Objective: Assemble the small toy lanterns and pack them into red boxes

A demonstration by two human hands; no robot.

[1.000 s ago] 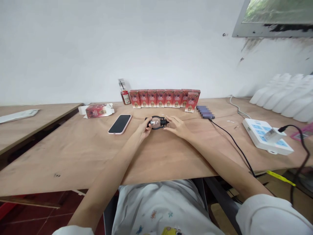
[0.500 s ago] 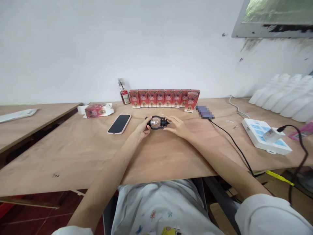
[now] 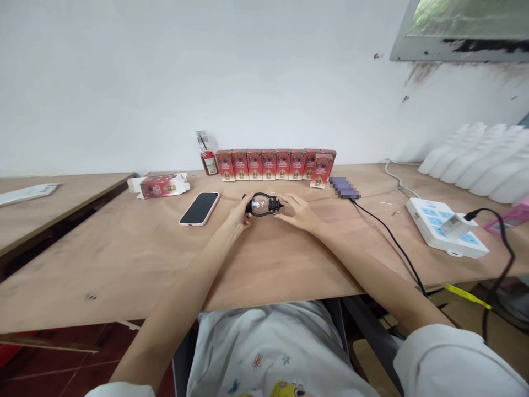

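Note:
A small lantern-shaped object (image 3: pixel 263 205) with a clear globe and black frame lies on its side on the wooden table (image 3: pixel 124 253), held between both hands. My left hand (image 3: pixel 238 212) pinches its left end. My right hand (image 3: pixel 298 212) has its fingers curled on the right end. A black phone in a pink case (image 3: pixel 200 208) lies just left of my left hand. Behind the hands, a row of several red boxes (image 3: pixel 275 164) stands along the wall.
An opened red box (image 3: pixel 160 186) lies at the back left, and a small bagged bottle (image 3: pixel 205 154) leans on the wall. A blurred purple object (image 3: pixel 344 187) with a black cable (image 3: pixel 392 237) sits right. White power strip (image 3: pixel 444 234) and white bottles (image 3: pixel 479 162) stand far right.
The view has shifted slightly. Both hands stay on the lantern-shaped object, which has barely moved.

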